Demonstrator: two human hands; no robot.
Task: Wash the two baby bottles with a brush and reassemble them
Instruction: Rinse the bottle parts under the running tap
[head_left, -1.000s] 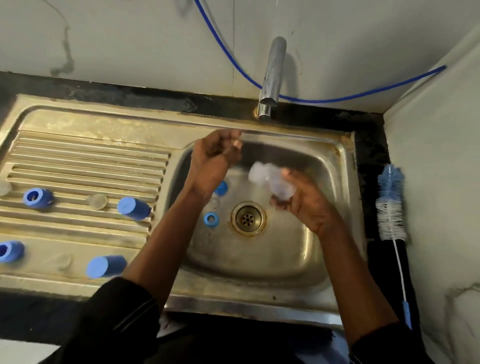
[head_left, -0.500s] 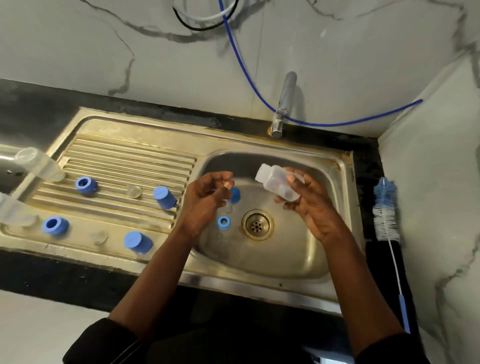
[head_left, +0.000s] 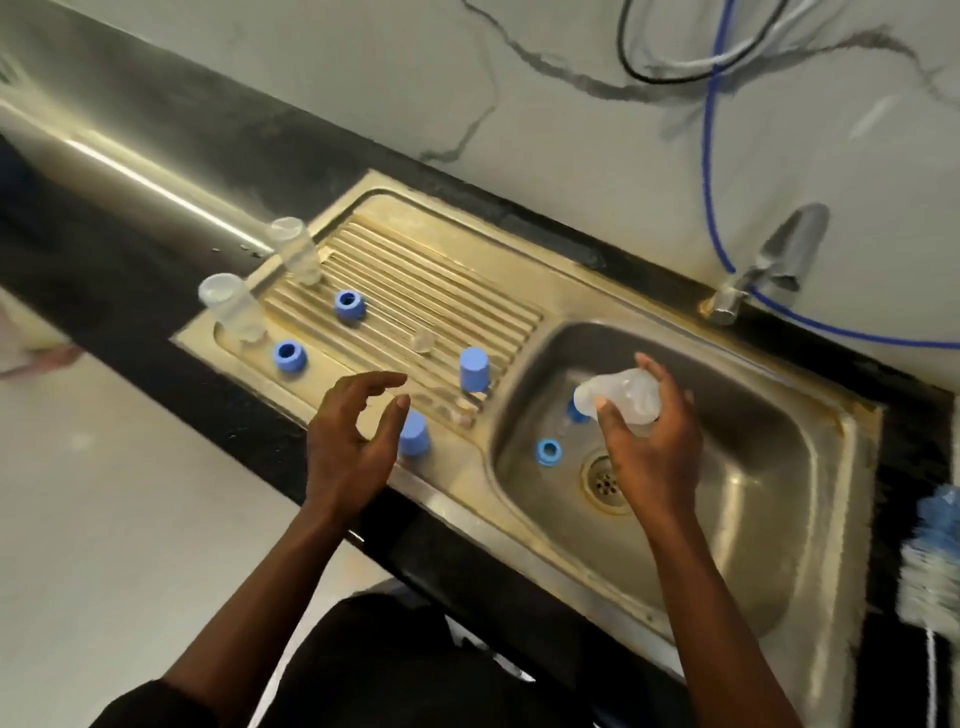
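While your right hand hangs above the sink basin, its grip is clamped on a clear bottle, thumb on the near side and fingers wrapped over the far side. The bottle lies tilted on its side in that hold, over the left half of the basin and clear of the steel. Below it, a blue ring sits on the basin floor just left of the drain. A second blue piece peeks out from behind the bottle; what it is, you cannot tell.

Your left hand is over the front edge of the draining board, its grip apart, fingers loosely curved and holding nothing. Its thumb is just beside a blue cap standing on the board. Another blue cap stands further back, near the basin's edge. Two more blue rings rest on the board, and a small clear teat lies on the ribs between them and the caps. Two other clear bottles stand at the board's far left end.

On the black counter right of the sink, the brush lies blurred at the frame's edge.
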